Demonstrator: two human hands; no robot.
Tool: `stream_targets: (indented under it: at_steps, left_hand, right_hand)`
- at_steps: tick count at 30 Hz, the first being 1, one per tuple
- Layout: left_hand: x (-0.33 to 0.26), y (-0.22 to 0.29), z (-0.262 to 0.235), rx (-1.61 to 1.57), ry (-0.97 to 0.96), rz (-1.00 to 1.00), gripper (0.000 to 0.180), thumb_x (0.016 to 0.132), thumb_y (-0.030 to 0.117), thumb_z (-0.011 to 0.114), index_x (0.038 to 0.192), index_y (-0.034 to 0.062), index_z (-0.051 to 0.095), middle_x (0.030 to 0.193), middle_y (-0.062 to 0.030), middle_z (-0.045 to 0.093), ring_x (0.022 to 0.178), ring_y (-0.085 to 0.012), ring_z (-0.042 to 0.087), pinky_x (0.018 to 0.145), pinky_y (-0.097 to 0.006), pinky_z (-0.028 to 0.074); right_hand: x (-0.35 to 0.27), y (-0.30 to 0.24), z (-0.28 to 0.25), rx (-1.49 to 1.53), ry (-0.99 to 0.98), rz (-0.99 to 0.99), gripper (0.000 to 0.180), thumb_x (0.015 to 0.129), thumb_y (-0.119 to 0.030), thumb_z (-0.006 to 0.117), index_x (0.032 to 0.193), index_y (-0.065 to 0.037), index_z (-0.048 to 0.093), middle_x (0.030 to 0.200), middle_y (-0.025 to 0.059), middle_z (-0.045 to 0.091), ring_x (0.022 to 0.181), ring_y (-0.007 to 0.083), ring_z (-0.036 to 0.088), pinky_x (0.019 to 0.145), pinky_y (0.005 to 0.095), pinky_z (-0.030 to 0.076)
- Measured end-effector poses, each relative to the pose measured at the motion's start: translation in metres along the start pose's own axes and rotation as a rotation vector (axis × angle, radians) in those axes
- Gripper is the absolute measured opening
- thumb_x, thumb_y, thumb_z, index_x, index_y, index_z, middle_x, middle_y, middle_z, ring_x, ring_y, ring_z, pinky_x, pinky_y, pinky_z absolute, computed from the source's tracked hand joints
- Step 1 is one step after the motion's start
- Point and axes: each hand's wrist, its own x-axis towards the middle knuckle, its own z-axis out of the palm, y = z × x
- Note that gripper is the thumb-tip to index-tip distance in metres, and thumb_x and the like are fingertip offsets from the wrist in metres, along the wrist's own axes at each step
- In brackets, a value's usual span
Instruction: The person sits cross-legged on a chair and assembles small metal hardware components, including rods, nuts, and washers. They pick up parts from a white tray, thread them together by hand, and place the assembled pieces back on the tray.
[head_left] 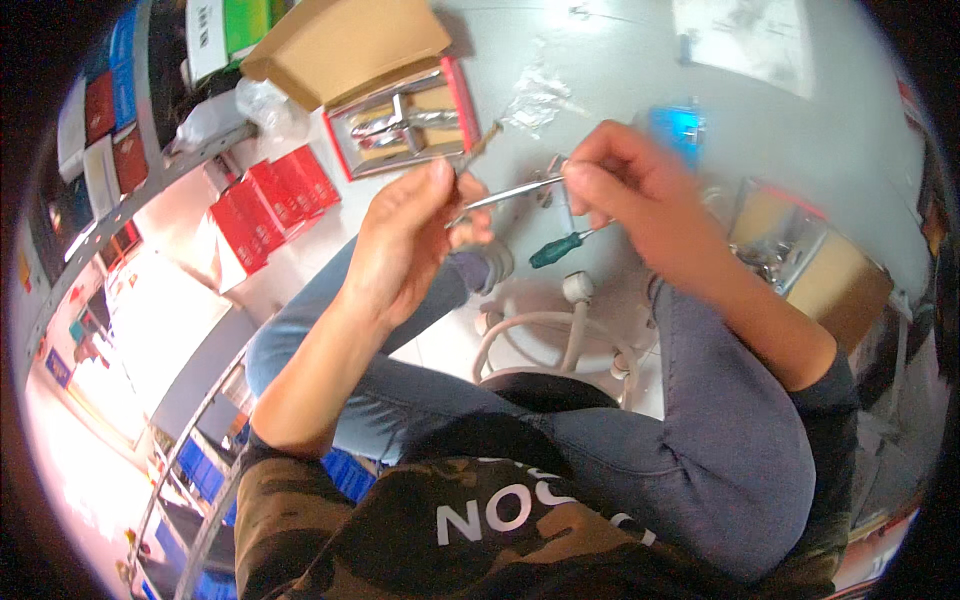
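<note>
Sitting, the person wears a dark camo-pattern shirt [290, 510] with white lettering and blue jeans [740, 440]. Both forearms reach forward over the knees.

Hands: thin metal rod [518, 190] spans the gap between them, off the surface, tilted up toward the right. Right hand [635, 190]: thumb and fingertips pinching the rod's upper end; hand is motion-blurred. Left hand [408, 232]: fingers curled, thumb and index pressed together on a slim brownish piece [486, 142] poking out past the thumb. Rod's lower end sits by the left fingers; can't tell if they clamp it too.

Below and between the legs: white round stool base [572, 340] on casters, and one grey shoe [492, 268] just left of it.

Just beyond: green-handled screwdriver [556, 250], lying on the pale surface below the right hand. Right side: open carton [840, 290] with bagged metal parts [770, 255] at its near side.

Further out: open red-edged box [466, 105], cardboard lid [350, 45] flipped back, chrome fittings [400, 125] inside. Left of it, a row of red boxes [270, 205] and a clear plastic bag [272, 108]. Crumpled clear wrap [540, 98] right of the box; blue item [677, 130] beyond the right hand, blurry.
</note>
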Motion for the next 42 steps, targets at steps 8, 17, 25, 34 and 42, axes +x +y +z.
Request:
stream_targets:
  at_steps: [8,17,25,34,42]
  left_hand:
    - [-0.007,-0.002,0.021,0.709,-0.025,0.123,0.019,0.083,0.008,0.052,0.095,-0.0052,0.058,0.076,-0.0108,0.062,0.068,-0.0139,0.059,0.065,-0.025,0.047]
    - [-0.003,-0.001,0.012,0.326,-0.156,-0.265,0.026,0.084,0.02,0.053,0.092,-0.0048,0.058,0.077,-0.0116,0.061,0.064,-0.0148,0.059,0.059,-0.023,0.05]
    - [-0.004,-0.003,0.016,-0.076,-0.349,-0.523,0.029,0.086,0.011,0.045,0.108,-0.0079,0.046,0.095,-0.0237,0.057,0.081,-0.0242,0.062,0.067,-0.029,0.053]
    - [-0.004,-0.006,0.015,-0.023,-0.308,-0.483,0.028,0.085,0.01,0.049,0.107,-0.0079,0.049,0.098,-0.0222,0.057,0.083,-0.0217,0.061,0.07,-0.027,0.053]
    - [-0.004,-0.006,0.016,0.091,-0.265,-0.482,0.027,0.084,0.01,0.05,0.105,-0.0073,0.051,0.095,-0.0215,0.059,0.083,-0.0221,0.062,0.07,-0.024,0.052]
  right_hand:
    - [-0.004,0.002,0.001,-0.154,0.14,-0.23,0.015,0.081,-0.015,0.056,0.082,-0.001,0.052,0.064,0.002,0.055,0.058,0.0075,0.047,0.052,0.0229,0.038]
    - [0.002,0.003,-0.002,-0.032,0.042,-0.003,0.017,0.081,-0.021,0.055,0.082,-0.004,0.057,0.066,0.0004,0.055,0.057,0.0058,0.047,0.052,0.02,0.038]
    - [0.01,0.016,0.003,-0.003,0.012,-0.008,0.021,0.079,-0.022,0.059,0.086,-0.002,0.062,0.066,-0.0013,0.056,0.055,0.0045,0.047,0.05,0.0195,0.039]
    - [0.011,0.016,0.003,0.043,0.006,-0.08,0.018,0.078,-0.016,0.06,0.091,-0.004,0.064,0.071,-0.0005,0.06,0.057,0.0043,0.048,0.052,0.0188,0.04]
    - [0.01,0.02,0.003,-0.011,0.008,-0.089,0.018,0.078,-0.017,0.06,0.091,-0.004,0.064,0.07,-0.0004,0.059,0.057,0.0047,0.048,0.052,0.0187,0.04]
